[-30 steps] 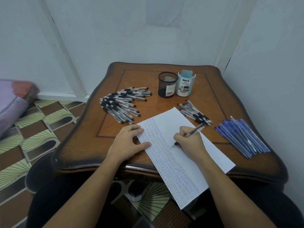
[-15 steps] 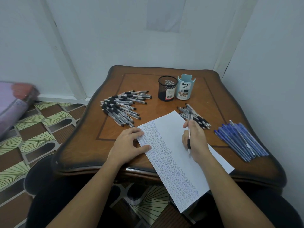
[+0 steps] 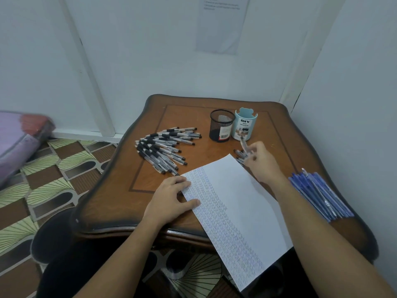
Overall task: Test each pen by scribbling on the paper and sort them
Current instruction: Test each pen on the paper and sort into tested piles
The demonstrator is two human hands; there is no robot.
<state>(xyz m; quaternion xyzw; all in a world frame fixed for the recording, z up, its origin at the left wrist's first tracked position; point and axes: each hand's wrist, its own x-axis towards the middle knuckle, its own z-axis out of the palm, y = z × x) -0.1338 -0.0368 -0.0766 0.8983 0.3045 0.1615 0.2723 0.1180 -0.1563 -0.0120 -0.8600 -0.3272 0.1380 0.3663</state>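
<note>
Room: white walls (image 3: 150, 50) meeting in a corner, a printed sheet (image 3: 221, 24) stuck up high, text too blurred to read. Floor (image 3: 43, 179) is tile, brown and green fan pattern. Pink-purple bundle (image 3: 19, 138) on the floor at far left.

Counter (image 3: 120, 198): small wooden top, wavy dark rim, pushed into the corner.

Paper (image 3: 240, 203): long axis runs diagonally, far corner near the middle of the counter, near end hanging off the front edge toward my right. Left strip is packed with rows of scribbles, right strip is blank.

Black-grip pens (image 3: 165, 149): big fanned heap, far left of the paper. Blue pens (image 3: 320, 194): bundle at the right edge, lying roughly parallel, diagonal. Small pile (image 3: 239, 153) of clear pens just beside the paper's far right edge, mostly hidden by my right hand.

Mesh cup (image 3: 222, 125) and blue cup (image 3: 245, 124) stand upright, touching, at the back.

Left hand (image 3: 169, 201): flat, fingers spread, fingertips and thumb pressing the paper's left edge.

Right hand (image 3: 261, 162): over the small pile, fingers pinching one pen (image 3: 244, 146). Pen is off the paper, long axis pointing away from me and slightly left, far end close to the blue cup's base. Motion blur; cannot tell which end is the tip.
</note>
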